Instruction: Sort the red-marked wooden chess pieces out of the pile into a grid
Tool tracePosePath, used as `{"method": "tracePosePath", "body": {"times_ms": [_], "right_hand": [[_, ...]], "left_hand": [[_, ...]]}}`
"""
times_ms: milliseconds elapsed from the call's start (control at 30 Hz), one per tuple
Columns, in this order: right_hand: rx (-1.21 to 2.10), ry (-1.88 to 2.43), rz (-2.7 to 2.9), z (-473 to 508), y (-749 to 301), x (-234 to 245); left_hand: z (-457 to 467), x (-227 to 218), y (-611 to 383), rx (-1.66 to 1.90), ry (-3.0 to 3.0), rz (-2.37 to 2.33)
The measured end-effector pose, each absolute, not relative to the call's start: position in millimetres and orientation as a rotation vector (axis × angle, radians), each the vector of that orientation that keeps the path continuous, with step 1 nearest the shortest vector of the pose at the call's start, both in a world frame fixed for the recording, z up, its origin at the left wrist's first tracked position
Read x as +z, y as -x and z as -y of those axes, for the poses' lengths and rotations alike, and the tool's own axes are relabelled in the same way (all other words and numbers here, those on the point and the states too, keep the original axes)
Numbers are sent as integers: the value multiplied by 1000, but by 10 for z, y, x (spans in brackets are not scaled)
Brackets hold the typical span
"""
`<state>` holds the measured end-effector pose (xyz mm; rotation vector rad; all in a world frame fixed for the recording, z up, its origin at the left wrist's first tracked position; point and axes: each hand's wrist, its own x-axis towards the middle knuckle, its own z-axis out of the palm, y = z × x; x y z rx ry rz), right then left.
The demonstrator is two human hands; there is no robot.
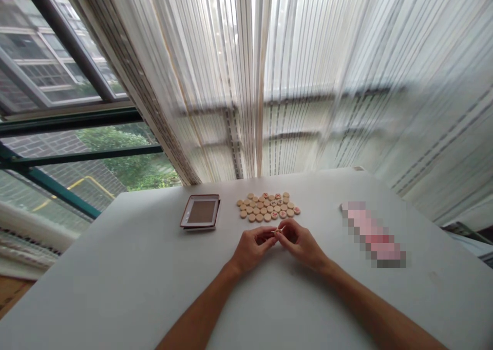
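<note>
My left hand [251, 247] and my right hand [302, 244] meet over the table, fingertips pinched together around one small round xiangqi piece [278, 231]. Most of that piece is hidden by the fingers, and its marking is too small to read. Just beyond my hands lie several wooden xiangqi pieces [268, 209], laid flat in a loose cluster of rows. A few show red or dark characters; many show plain faces.
A shallow, white-and-brown rectangular box [199, 212] sits left of the pieces. To the right lies a long pink object [372, 232], blurred by pixelation. The white table [154, 268] ends at string curtains [246, 83] and an open window on the left.
</note>
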<state>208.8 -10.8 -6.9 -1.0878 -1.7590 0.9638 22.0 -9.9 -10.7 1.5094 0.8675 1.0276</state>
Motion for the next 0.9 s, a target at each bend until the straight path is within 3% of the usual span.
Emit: {"method": "tracePosePath", "body": {"times_ms": [500, 900], "right_hand": [[919, 1097, 1787, 20, -2345, 123], [1186, 1282, 1935, -167, -3153, 338]], "left_hand": [[105, -69, -215, 1012, -1670, -1011], [110, -67, -224, 994, -1655, -1029]]}}
